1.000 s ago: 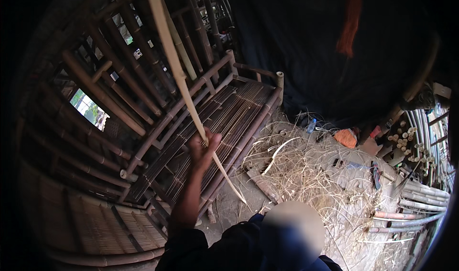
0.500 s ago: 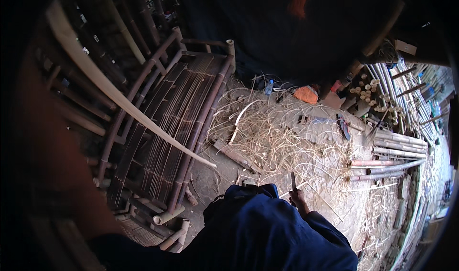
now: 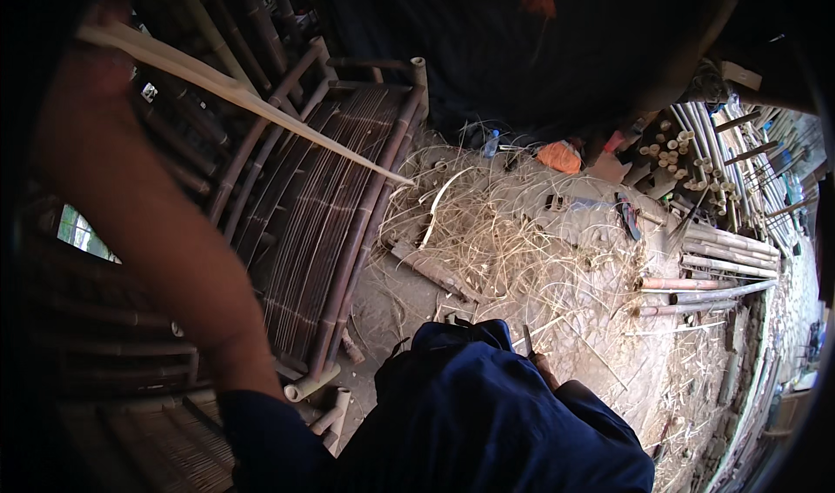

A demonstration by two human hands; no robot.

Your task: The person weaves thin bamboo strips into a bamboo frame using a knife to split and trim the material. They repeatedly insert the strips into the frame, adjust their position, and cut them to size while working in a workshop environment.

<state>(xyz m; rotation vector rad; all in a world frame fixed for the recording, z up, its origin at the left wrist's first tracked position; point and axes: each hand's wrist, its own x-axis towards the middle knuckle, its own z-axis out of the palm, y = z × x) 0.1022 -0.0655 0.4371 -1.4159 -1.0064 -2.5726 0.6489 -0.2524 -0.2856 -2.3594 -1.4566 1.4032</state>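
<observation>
My left arm is raised at the far left, with my left hand (image 3: 100, 63) dim near the picture's rim. It is closed on one end of a long pale bamboo strip (image 3: 248, 100). The strip slants down to the right across a dark bamboo bench (image 3: 317, 189), its thin tip just past the bench's edge. Low by the dark blue clothing on my body, my right hand (image 3: 545, 369) grips a knife (image 3: 528, 340) whose blade points up. Clothing hides part of that hand.
Thin bamboo shavings (image 3: 496, 241) litter the ground. Beyond them are a plastic bottle (image 3: 491, 143), an orange bag (image 3: 558, 156) and a saw (image 3: 578, 203). Cut bamboo poles (image 3: 731, 248) lie at right. A split bamboo piece (image 3: 430, 269) rests beside the bench. Dark cloth hangs across the top.
My left arm has swung up and further into view. The strip's tip has risen from beside the bench's near part toward its far end. My right hand and knife have dropped slightly.
</observation>
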